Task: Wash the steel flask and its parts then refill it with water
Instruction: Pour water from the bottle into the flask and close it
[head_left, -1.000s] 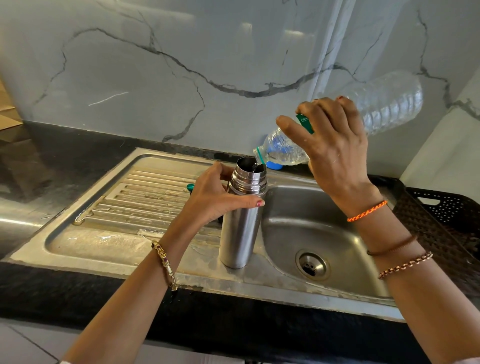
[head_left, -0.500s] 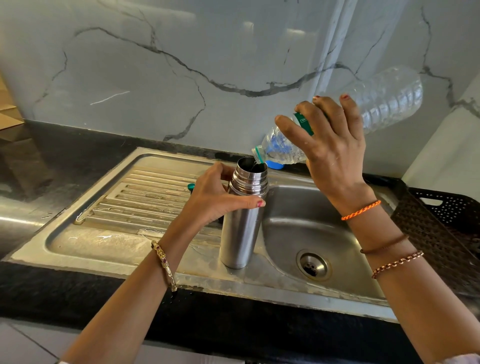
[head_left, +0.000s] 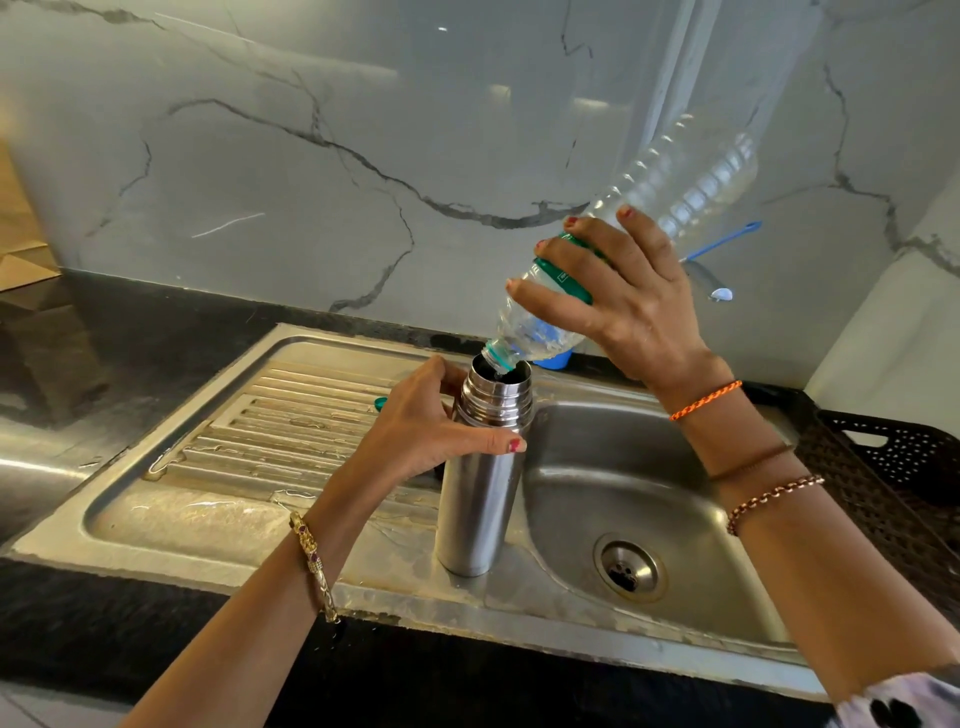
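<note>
The steel flask (head_left: 480, 499) stands upright and uncapped on the sink's draining board, beside the basin. My left hand (head_left: 421, 428) grips it just below the threaded neck. My right hand (head_left: 621, 296) holds a clear plastic water bottle (head_left: 680, 187) by its green label, tipped steeply so that its mouth sits over the flask's opening. A little water remains near the bottle's neck. A small teal cap (head_left: 381, 402) lies on the draining board behind my left hand, partly hidden.
The steel sink (head_left: 649, 499) has its basin and drain (head_left: 628, 569) to the right of the flask. A dark perforated basket (head_left: 904, 462) sits at the far right. A blue object (head_left: 556, 358) stands behind the bottle. Black countertop surrounds the sink, marble wall behind.
My right hand has raised the bottle's base, tilting it more steeply over the flask. The flask and my left hand have stayed in place.
</note>
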